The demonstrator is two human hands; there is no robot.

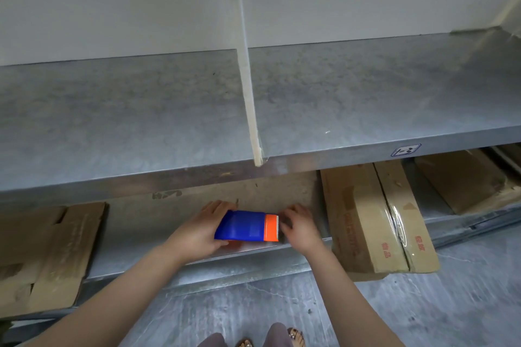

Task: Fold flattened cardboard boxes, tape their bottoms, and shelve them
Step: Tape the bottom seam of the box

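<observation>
Blue plastic with an orange toothed end, the tape dispenser [245, 227] lies on the lower shelf [124, 259], between flattened cardboard [48, 251] at the left and a clear-taped brown carton [375, 222] at the right. The left hand [197, 232] wraps its fingers round the blue body; the right hand [300, 227] curls at the cutter end, though whether it pinches tape I cannot tell. Likely the tape is being readied; next, a flat needs pulling out and squaring up.
</observation>
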